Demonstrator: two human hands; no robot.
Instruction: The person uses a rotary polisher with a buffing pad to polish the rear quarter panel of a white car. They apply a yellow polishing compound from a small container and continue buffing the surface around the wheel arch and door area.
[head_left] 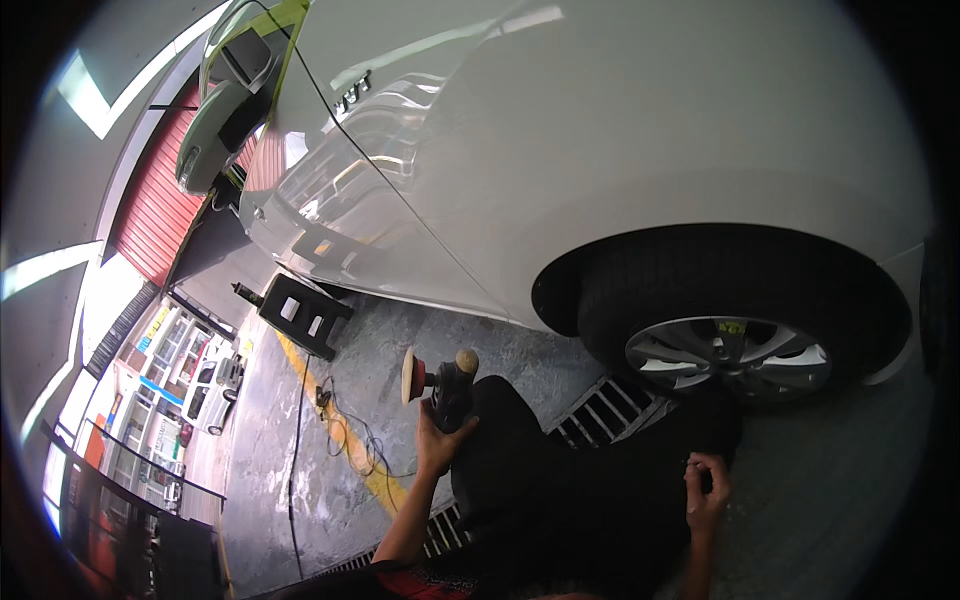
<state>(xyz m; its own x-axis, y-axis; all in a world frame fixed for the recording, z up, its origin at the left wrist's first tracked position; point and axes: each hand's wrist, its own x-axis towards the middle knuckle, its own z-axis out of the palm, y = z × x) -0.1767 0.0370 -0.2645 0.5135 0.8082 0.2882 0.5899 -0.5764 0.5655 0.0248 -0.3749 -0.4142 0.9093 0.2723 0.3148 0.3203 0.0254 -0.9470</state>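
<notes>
Black polisher; 1 round pad, apparently tan.

Place: a car workshop, seemingly for bodywork or detailing.
Vehicle: a white car, its side and wheel filling the right; yellow-green tape is edging a window, far left.
Tool: a power polisher, round-padded, is being held near the middle.
Stool: a black step stool is standing beside the car.
Floor: bare grey concrete; a yellow line is crossing it, a slotted grate is lying near the wheel, dark cable is trailing left.
Doorway: a red ribbed shutter is hanging far left; another white vehicle is standing in daylight beyond.
</notes>
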